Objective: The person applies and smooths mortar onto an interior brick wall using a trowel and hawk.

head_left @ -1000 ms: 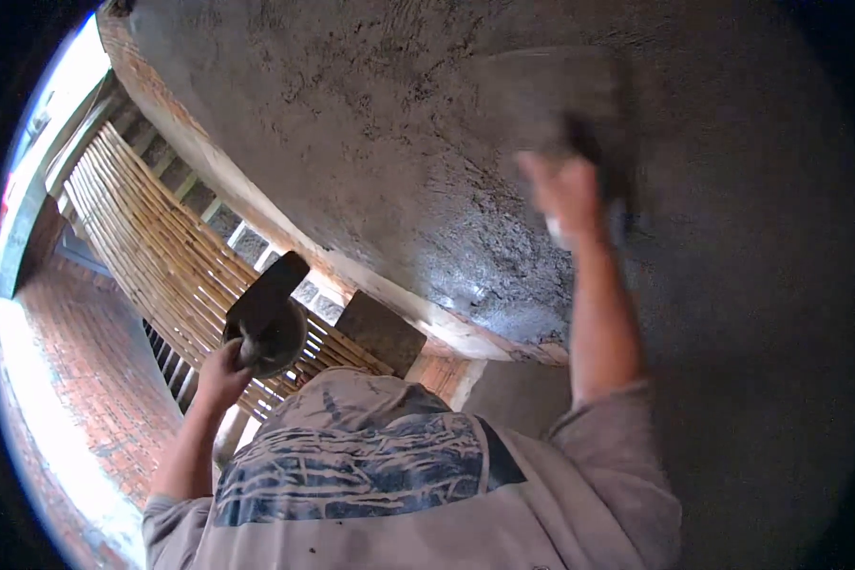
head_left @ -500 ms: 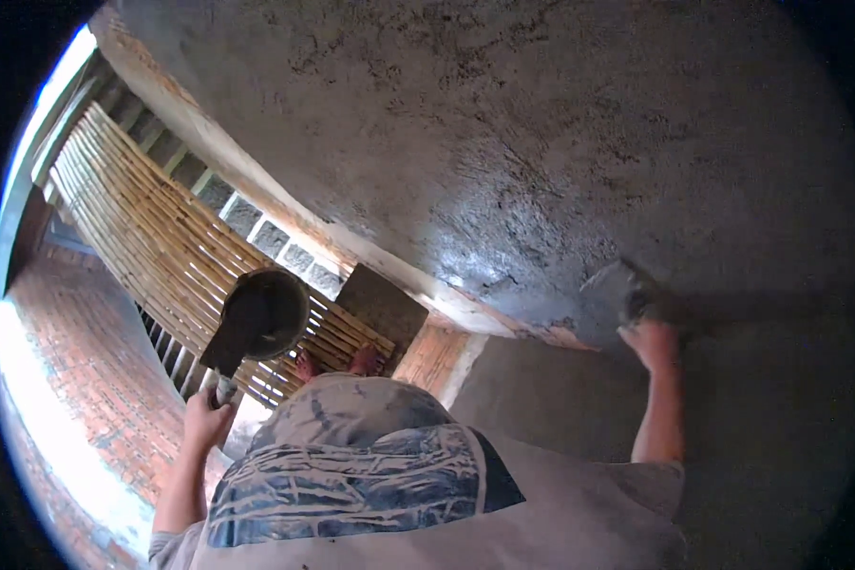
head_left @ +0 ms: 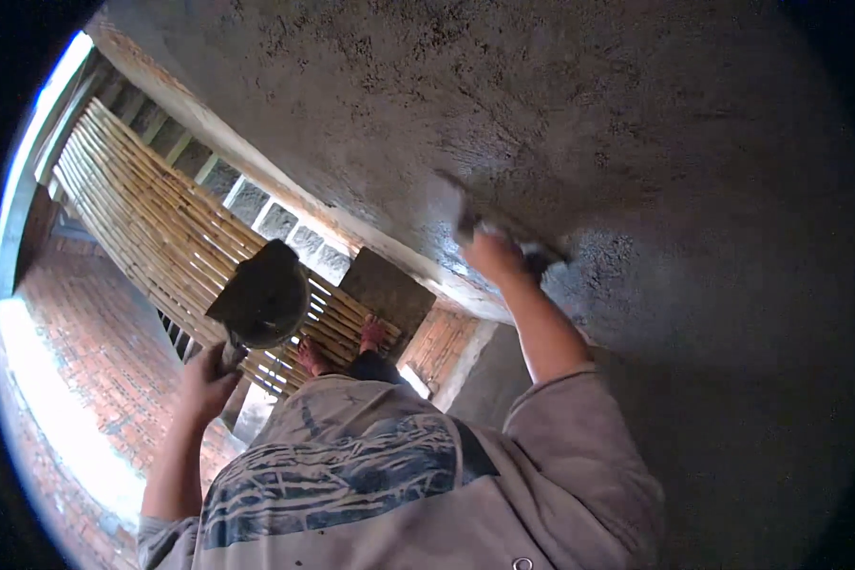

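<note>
My left hand (head_left: 207,382) is closed on the handle of a dark trowel (head_left: 250,273), held over a dark round bucket (head_left: 281,321) that it partly hides. My right hand (head_left: 494,258) grips a flat plastering trowel (head_left: 451,199), blurred by motion, at the grey plastered wall (head_left: 370,114). The plaster is rough and mottled in the upper middle, with a wet shine near the trowel and a smoother finish to the right.
My bare feet (head_left: 371,332) stand on a bamboo pole platform (head_left: 152,237). A grey board (head_left: 387,290) lies beside them near the wall's base. A red brick surface (head_left: 85,361) shows at left, with grey blocks (head_left: 248,203) behind the bamboo.
My right hand first swept down to the lower right and is now up and leftward with its trowel. My left hand has moved slightly left and shifted the angle of its trowel.
</note>
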The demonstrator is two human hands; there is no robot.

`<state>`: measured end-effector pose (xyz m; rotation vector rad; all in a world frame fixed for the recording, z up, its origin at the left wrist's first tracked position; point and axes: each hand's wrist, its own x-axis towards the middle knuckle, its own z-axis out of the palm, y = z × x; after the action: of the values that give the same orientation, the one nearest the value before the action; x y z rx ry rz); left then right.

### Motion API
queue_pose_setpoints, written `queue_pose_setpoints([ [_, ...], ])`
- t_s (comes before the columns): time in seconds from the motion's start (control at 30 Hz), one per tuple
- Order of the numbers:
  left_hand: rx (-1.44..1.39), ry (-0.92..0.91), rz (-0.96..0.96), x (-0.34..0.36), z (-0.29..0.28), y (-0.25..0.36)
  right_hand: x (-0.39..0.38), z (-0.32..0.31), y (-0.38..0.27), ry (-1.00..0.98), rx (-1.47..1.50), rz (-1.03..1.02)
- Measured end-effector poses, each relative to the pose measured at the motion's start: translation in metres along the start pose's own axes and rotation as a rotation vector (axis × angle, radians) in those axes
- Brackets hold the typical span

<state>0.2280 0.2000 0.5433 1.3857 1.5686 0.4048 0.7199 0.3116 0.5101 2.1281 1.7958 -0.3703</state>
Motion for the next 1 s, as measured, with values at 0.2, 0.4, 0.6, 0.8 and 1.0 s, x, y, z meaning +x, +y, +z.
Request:
queue_pose_setpoints([
  [0.2, -0.084, 0.045, -0.187, -0.024, 0.009, -0.032, -0.102, 0.03, 0.142, -0.135, -0.259, 0.102],
  [0.4, 0.008, 0.023, -0.15, -0.002, 0.012, -0.017, -0.211, -0.133, 0.161, 0.12, -0.243, 0.323],
  [0.6, -0.21, -0.036, 0.1, 0.023, 0.031, -0.014, -0.177, -0.217, 0.058, 0.626, 0.381, 0.202],
  [0.8, -0.065, -0.094, 0.13, 0.001, 0.03, 0.018, -0.059, -0.186, -0.079, 0.43, 0.313, -0.233],
  [1.0, -0.15, -0.088, 0.045, -0.02, 0.014, 0.003, -0.046, -0.031, -0.008, 0.042, 0.072, 0.008],
])
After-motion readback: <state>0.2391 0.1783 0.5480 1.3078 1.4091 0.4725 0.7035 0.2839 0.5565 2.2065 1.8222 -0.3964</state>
